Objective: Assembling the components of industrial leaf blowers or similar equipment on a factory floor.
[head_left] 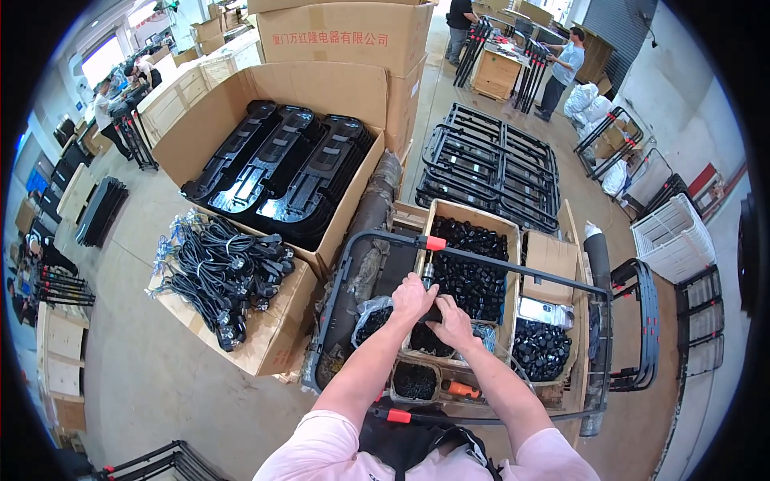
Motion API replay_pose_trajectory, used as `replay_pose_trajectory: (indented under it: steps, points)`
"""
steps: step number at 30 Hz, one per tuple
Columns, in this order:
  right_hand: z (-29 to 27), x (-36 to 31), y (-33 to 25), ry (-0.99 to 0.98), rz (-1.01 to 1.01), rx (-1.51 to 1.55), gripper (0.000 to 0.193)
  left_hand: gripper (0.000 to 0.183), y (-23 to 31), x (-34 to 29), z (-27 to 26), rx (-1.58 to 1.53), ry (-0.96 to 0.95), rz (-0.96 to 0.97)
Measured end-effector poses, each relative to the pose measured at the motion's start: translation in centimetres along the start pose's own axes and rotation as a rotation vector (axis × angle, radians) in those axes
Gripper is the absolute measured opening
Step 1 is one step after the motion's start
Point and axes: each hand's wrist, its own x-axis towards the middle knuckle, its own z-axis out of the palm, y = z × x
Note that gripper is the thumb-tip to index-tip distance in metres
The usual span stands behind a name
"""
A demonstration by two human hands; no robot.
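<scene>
Box [514, 239] beyond right hand [454, 324]: small black parts [473, 236].

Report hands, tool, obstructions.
Left hand, right hand: both on dark driver-like tool. Its upper end by red sleeve on black tubular frame. Hands partly hide tool; black plastic parts close by.

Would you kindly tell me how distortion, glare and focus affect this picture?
Head view: black rim around the round image, white crate at right looking skewed; head view: white glare on the glossy black panels, windows washed out; head view: left hand and right hand fairly sharp, distant people softer.
</scene>
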Motion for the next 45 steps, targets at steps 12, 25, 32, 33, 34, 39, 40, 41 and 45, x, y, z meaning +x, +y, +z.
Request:
replay_pose_trajectory:
  steps: [12,25,32,33,34,39,40,41,45]
  points:
    - [-1.3,-4.7,-3.5,0.029,0.017,-0.046,0.067,0.065,0.4,-5.6,-2.4,-0.043,-0.001,0.015]
    - [-4.8,-26.7,-11.1,0.013,-0.151,-0.010,0.081,0.050,-0.5,-31.5,-3.7,-0.592,-0.093,-0.131]
    - [1.5,-36.5,-13.3,-0.141,-0.258,0.097,0.080,0.048,-7.8,-45.1,-2.0,-0.614,0.085,-0.238]
    - [2.6,-37.3,-13.8,-0.194,-0.265,0.119,0.080,0.047,-10.5,-46.2,-0.5,-0.628,0.101,-0.271]
    - [3.7,-38.1,-13.9,-0.245,-0.261,0.136,0.079,0.047,-11.6,-46.8,0.1,-0.628,0.094,-0.270]
    - [7.0,-39.1,-14.8,-0.353,-0.144,0.123,0.078,0.041,-15.3,-46.7,1.4,-0.703,-0.022,-0.386]
    - [7.1,-38.9,-15.2,-0.352,-0.112,0.108,0.078,0.042,-15.8,-46.5,1.5,-0.665,-0.041,-0.392]
    - [7.2,-38.7,-15.5,-0.352,-0.081,0.093,0.078,0.045,-16.4,-46.2,1.6,-0.600,-0.052,-0.376]
    - [7.8,-37.9,-16.2,-0.290,-0.079,0.076,0.080,0.051,-16.9,-44.8,0.9,-0.592,-0.085,-0.359]
